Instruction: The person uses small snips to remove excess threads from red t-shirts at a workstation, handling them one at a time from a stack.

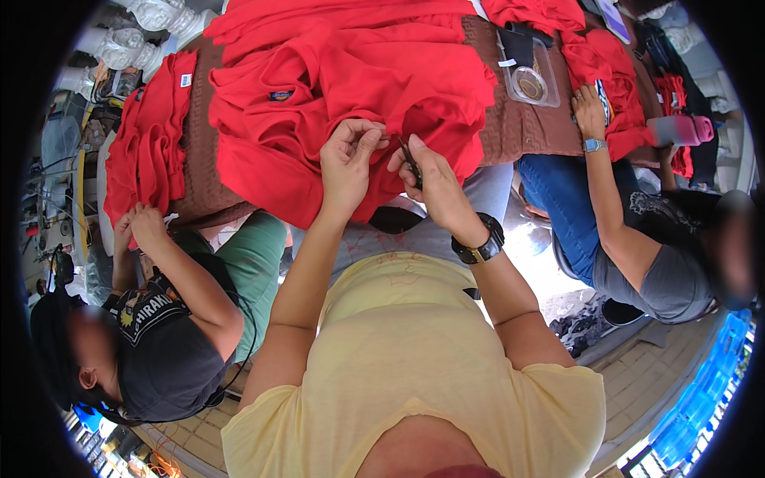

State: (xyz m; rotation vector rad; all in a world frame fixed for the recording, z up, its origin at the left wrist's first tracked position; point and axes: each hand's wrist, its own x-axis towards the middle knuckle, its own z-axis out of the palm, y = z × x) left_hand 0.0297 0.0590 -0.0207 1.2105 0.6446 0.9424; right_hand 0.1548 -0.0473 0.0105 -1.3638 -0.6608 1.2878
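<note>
Risk: stray cut.
Our left hand (348, 166) pinches red cloth (351, 76); our right hand (437, 182) grips small scissors (411, 165) just beside. A slipping fold could, we judge, get nicked.

Pale yellow short-sleeved shirt (422, 342); chunky black watch (484, 239); grey-blue trousers (488, 190).

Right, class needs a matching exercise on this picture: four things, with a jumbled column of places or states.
1. Left hand
2. Small dark tool
3. Black watch
4. Clear container

A. Lying on the brown cloth
B. Worn, not held
C. Over red fabric, fingertips together
D. In the right hand

Pairs: 1-C, 2-D, 3-B, 4-A
</note>
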